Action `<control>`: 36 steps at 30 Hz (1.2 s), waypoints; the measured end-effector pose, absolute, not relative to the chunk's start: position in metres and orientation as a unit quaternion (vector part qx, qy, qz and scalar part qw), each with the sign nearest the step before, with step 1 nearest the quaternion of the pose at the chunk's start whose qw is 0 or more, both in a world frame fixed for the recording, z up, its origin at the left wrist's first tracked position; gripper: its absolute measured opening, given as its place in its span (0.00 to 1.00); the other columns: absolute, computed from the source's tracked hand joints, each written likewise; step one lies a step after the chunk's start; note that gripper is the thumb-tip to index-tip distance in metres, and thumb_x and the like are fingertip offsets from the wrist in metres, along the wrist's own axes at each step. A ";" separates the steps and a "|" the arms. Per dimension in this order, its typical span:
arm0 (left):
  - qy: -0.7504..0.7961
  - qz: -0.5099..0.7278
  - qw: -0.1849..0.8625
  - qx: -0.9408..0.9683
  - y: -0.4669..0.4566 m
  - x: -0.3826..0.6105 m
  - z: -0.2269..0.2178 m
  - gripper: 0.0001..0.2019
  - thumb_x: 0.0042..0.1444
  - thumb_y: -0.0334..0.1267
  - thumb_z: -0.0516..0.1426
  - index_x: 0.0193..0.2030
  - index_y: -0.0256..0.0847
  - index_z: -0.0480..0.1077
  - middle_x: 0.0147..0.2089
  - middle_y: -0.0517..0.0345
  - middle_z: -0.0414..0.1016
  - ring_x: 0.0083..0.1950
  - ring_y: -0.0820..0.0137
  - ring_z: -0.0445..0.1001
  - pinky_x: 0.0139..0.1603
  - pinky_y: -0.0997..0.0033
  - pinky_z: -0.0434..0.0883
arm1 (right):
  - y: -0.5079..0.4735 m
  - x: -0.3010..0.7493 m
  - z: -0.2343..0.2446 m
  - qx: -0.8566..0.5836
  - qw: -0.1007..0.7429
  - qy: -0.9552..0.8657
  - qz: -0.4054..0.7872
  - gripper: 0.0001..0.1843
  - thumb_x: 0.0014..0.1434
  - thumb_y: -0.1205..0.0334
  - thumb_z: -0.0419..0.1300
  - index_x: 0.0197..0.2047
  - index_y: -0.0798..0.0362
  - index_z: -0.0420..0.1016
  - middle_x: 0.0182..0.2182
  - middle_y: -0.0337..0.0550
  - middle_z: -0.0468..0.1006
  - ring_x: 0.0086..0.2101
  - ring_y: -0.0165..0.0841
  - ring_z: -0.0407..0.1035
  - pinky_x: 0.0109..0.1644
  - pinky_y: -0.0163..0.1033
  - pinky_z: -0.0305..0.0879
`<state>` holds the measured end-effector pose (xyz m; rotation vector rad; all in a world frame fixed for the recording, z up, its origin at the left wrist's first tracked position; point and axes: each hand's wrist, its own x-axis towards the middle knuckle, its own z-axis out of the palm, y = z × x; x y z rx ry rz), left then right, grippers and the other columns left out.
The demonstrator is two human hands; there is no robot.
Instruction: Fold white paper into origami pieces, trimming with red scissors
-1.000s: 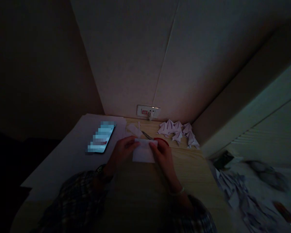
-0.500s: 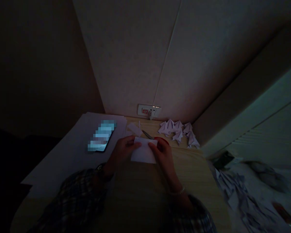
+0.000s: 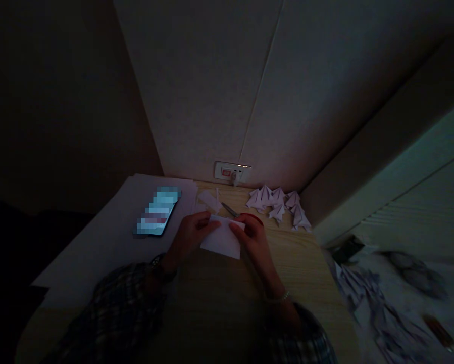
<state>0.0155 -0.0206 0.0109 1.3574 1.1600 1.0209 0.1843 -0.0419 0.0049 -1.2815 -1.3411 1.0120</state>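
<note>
Both hands hold a small white sheet of paper (image 3: 222,238) over a wooden desk (image 3: 219,298) in dim light. My left hand (image 3: 191,235) pinches the paper's upper left edge. My right hand (image 3: 251,238) pinches its upper right edge, fingers curled over it. The paper hangs tilted, its lower corner pointing toward me. Just behind my hands lie scissors (image 3: 232,211) with a red handle, partly hidden by my right hand.
A lit phone (image 3: 158,211) rests on large white sheets (image 3: 109,237) at the left. Several folded paper pieces (image 3: 278,203) are heaped at the back right. A wall socket (image 3: 232,173) sits behind the desk. More folded papers (image 3: 366,303) lie right of the desk.
The paper has turned slightly between my hands, its lower edge now slanting down to the right. Both hands stay in about the same place.
</note>
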 end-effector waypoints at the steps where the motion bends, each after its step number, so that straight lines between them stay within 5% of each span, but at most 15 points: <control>1: 0.480 0.416 0.512 0.578 -0.021 0.016 0.011 0.13 0.45 0.45 0.62 0.20 0.40 0.65 0.19 0.66 0.66 0.23 0.72 0.67 0.21 0.77 0.59 | -0.042 0.184 0.006 -0.525 0.484 -0.571 0.406 0.09 0.52 0.54 0.62 0.28 0.51 0.72 0.25 0.38 0.73 0.27 0.32 0.66 0.28 0.35 0.60; 6: 0.447 0.402 0.566 0.564 -0.019 0.018 0.008 0.10 0.41 0.40 0.65 0.27 0.38 0.72 0.25 0.61 0.76 0.29 0.68 0.75 0.27 0.75 0.68 | -0.044 0.183 0.009 -0.529 0.486 -0.609 0.336 0.10 0.54 0.57 0.60 0.24 0.51 0.70 0.23 0.39 0.72 0.28 0.33 0.66 0.31 0.35 0.60; 10: 0.395 0.422 0.652 0.491 -0.014 0.019 0.005 0.21 0.32 0.33 0.69 0.37 0.40 0.72 0.33 0.58 0.81 0.38 0.63 0.80 0.37 0.70 0.74 | -0.047 0.180 0.008 -0.540 0.537 -0.577 0.296 0.12 0.56 0.57 0.58 0.23 0.51 0.68 0.22 0.38 0.71 0.26 0.32 0.64 0.29 0.35 0.58; 24: 0.460 0.477 0.534 0.526 -0.012 0.012 0.010 0.10 0.37 0.38 0.67 0.29 0.40 0.76 0.32 0.58 0.78 0.37 0.64 0.75 0.37 0.69 0.71 | -0.045 0.179 0.006 -0.543 0.466 -0.601 0.356 0.14 0.54 0.53 0.58 0.22 0.51 0.66 0.19 0.36 0.66 0.23 0.31 0.61 0.27 0.36 0.54; 32: 0.411 0.426 0.686 0.423 -0.020 0.016 0.009 0.13 0.39 0.41 0.69 0.32 0.37 0.77 0.29 0.58 0.81 0.33 0.65 0.78 0.38 0.67 0.74 | -0.050 0.178 0.011 -0.539 0.520 -0.574 0.331 0.18 0.57 0.52 0.56 0.21 0.50 0.60 0.18 0.33 0.60 0.23 0.29 0.56 0.25 0.35 0.51; 36: 0.425 0.443 0.667 0.422 -0.019 0.013 0.012 0.13 0.38 0.41 0.70 0.30 0.37 0.77 0.31 0.56 0.82 0.33 0.64 0.79 0.40 0.67 0.74 | -0.051 0.176 0.009 -0.530 0.536 -0.561 0.343 0.18 0.58 0.52 0.58 0.21 0.50 0.61 0.19 0.33 0.60 0.23 0.29 0.56 0.26 0.35 0.52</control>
